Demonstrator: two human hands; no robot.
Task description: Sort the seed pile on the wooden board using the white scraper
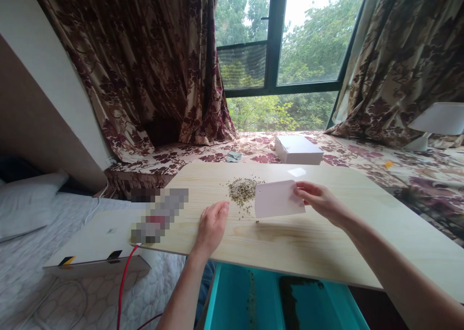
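A loose pile of small greenish-brown beans or seeds [241,191] lies on the light wood tabletop [326,243], with stray ones scattered round it. My right hand [314,195] pinches the right edge of a thin white card or plastic sheet [277,200]. The sheet is tilted, and its left edge is at the right side of the pile. My left hand [213,220] rests on its side on the table, just left of and nearer than the pile. Its fingers are stretched out close together, and nothing shows in them.
Below the near table edge is a teal divided bin [268,296]; its right section has a dark patch, its left some small bits. A white box [299,149] stands on the window ledge. At left are a blurred-out object [159,216], a red cable [125,281] and a flat carton [94,233].
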